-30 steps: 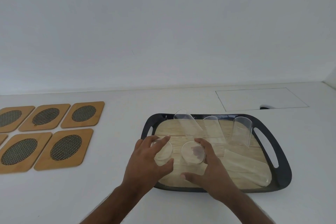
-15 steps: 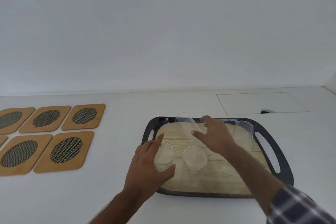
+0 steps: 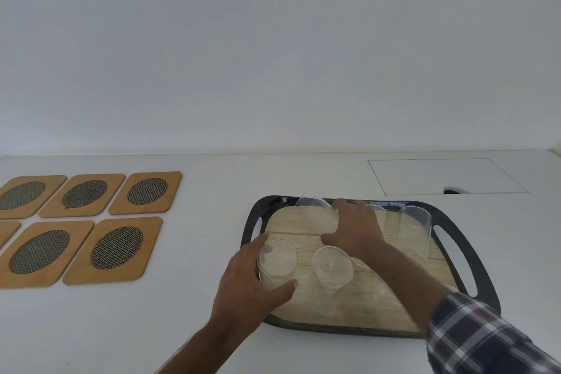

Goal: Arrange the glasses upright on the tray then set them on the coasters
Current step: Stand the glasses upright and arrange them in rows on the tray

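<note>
A black tray (image 3: 473, 264) with a wood-look floor holds several clear glasses. My left hand (image 3: 246, 285) is wrapped around an upright glass (image 3: 277, 264) at the tray's front left. Beside it another upright glass (image 3: 332, 267) stands free. My right hand (image 3: 355, 229) rests on a glass lying on its side (image 3: 315, 211) at the tray's back left, fingers curled over it. At the back right stands one tall glass (image 3: 414, 228), with a further glass (image 3: 378, 215) partly hidden behind my right hand. Several wooden coasters (image 3: 113, 250) with dark mesh ovals lie to the left.
The white countertop (image 3: 200, 252) runs between the coasters and the tray. A rectangular hatch outline (image 3: 443, 176) with a small dark notch sits behind the tray on the right. A white wall rises behind the counter.
My right hand let go of the front middle glass and moved back and left onto the lying glass. My left hand stayed on the front left glass.
</note>
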{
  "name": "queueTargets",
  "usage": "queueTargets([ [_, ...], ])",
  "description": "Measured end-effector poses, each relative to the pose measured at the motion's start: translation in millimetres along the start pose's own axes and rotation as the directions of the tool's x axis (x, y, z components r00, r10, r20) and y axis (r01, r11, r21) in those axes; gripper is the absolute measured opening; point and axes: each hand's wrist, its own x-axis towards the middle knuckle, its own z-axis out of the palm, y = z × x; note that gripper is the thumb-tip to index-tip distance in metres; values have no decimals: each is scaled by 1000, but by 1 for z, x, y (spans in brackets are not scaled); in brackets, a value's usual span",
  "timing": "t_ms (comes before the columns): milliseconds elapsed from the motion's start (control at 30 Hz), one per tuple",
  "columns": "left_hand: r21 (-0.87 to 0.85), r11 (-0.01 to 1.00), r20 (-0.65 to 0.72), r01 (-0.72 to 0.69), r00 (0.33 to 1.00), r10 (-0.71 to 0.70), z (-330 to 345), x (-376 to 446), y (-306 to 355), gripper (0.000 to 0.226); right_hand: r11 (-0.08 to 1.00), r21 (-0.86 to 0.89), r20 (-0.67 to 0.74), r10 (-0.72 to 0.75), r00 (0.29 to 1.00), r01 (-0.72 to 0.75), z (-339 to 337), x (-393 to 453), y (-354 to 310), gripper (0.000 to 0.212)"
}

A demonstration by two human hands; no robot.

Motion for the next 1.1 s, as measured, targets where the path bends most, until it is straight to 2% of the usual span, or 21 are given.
queueTargets([
  [67, 4, 1000, -1, -1, 1000, 1, 0, 0, -1, 93, 996, 91, -50, 0, 999, 4, -5, 0, -2, 64],
  [167, -12, 1000, -13, 7, 1000, -7, 1, -1, -2, 84, 943, 331, -110, -7, 994, 43, -16, 0, -10, 66],
  [300, -41, 999, -1, 23, 1000, -24, 2, -4, -3, 75, 867, 491, -88, -49, 995, 86, -28, 2, -26, 65],
  [600, -65, 996, 3, 59, 998, -59, 4, -8, -5, 69, 860, 486, -28, -161, 987, 154, -26, 14, -54, 66],
  [833, -52, 996, 4, 75, 997, -75, 5, -9, -6, 82, 848, 493, -24, -213, 977, 197, -20, 17, -67, 66],
  [967, -54, 995, 2, 78, 997, -78, 5, -10, -6, 76, 865, 458, 12, -234, 972, 203, -16, 19, -70, 72],
  [1100, -54, 995, 3, 84, 996, -84, 6, -9, -6, 80, 861, 474, 39, -230, 972, 184, -11, 17, -67, 83],
])
